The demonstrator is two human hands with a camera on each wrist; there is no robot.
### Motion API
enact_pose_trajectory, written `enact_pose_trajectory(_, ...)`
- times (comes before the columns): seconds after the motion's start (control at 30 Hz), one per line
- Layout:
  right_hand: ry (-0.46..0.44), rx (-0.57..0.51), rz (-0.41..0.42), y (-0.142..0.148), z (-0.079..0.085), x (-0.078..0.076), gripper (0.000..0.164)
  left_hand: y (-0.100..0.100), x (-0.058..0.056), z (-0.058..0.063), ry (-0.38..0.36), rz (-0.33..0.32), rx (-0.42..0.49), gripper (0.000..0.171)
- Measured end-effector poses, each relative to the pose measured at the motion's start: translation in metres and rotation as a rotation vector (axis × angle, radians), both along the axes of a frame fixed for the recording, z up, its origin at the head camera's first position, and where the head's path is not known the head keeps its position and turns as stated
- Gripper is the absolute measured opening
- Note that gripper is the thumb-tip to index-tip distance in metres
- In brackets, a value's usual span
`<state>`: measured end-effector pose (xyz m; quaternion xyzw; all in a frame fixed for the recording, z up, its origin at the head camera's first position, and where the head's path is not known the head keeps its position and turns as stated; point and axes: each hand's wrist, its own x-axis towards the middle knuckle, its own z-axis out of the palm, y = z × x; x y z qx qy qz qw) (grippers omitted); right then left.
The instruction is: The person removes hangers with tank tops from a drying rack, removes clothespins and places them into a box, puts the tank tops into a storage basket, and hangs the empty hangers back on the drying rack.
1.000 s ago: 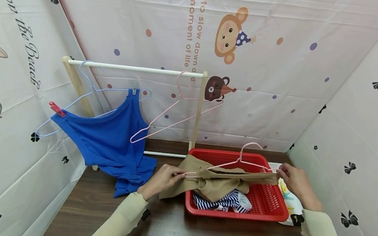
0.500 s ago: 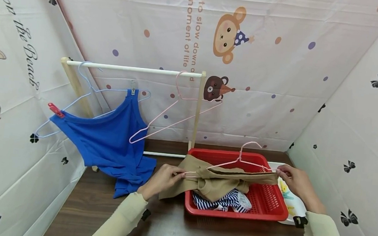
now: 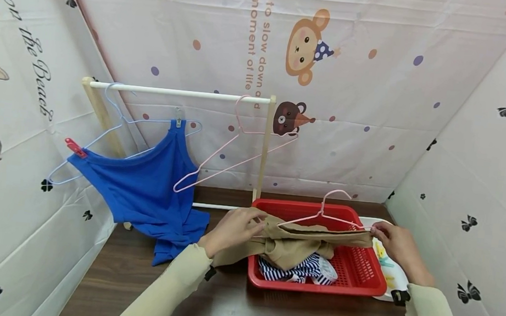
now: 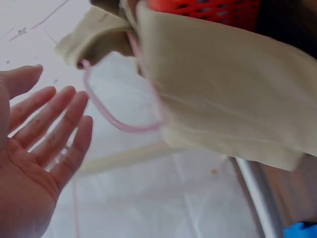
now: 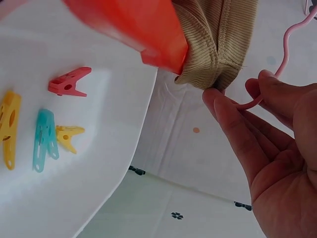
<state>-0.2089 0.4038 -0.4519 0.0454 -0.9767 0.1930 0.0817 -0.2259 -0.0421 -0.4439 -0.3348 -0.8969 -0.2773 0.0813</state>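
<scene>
Tan ribbed-edge trousers or a similar garment (image 3: 300,233) lie over a red basket (image 3: 361,290), a pink hanger (image 3: 322,204) threaded through the top edge. My right hand (image 3: 401,246) pinches the hanger's right end between thumb and fingers, beside the garment's edge, as the right wrist view shows. Next to the hanger's left end my left hand (image 4: 44,144) has its fingers extended, apart from hanger and cloth in the left wrist view. In the head view that hand covers part of the hanger's left end. The kind of garment is hard to tell.
A blue sleeveless top (image 3: 147,179) hangs from a blue hanger on the rack (image 3: 182,92), held by a red clothespin (image 3: 75,147) and a grey one. Another pink hanger (image 3: 234,164) hangs there. Striped cloth (image 3: 297,268) lies in the basket; a white tray (image 5: 114,124) holds several clothespins.
My left hand has let go of the hanger's left end, opened its fingers and moved slightly up and right. The right hand keeps its pinch on the hanger.
</scene>
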Motion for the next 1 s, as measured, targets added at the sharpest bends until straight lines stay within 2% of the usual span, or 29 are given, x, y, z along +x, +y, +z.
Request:
enact_pose_trajectory(0.1, -0.004, 0.001, -0.004, 0.000, 0.000, 0.000, 0.022, 0.011, -0.001, 0.006, 0.019, -0.015, -0.056, 0.033)
enact_pose_trajectory(0.2, -0.008, 0.001, -0.012, -0.002, 0.000, 0.001, 0.023, 0.019, -0.002, 0.007, 0.034, -0.032, -0.085, 0.031)
enact_pose_trajectory(0.5, -0.015, -0.012, -0.017, -0.004, 0.002, 0.002, 0.023, 0.023, -0.003, -0.002, 0.089, -0.027, -0.042, 0.018)
enact_pose_trajectory(0.77, 0.028, -0.029, -0.013, 0.000, -0.001, 0.000, 0.024, 0.014, 0.000, -0.007, 0.117, 0.006, -0.014, 0.016)
enact_pose_trajectory(1.0, 0.041, -0.034, -0.015, 0.003, -0.003, -0.001, 0.023, -0.001, 0.001, -0.009, 0.150, 0.025, 0.068, 0.013)
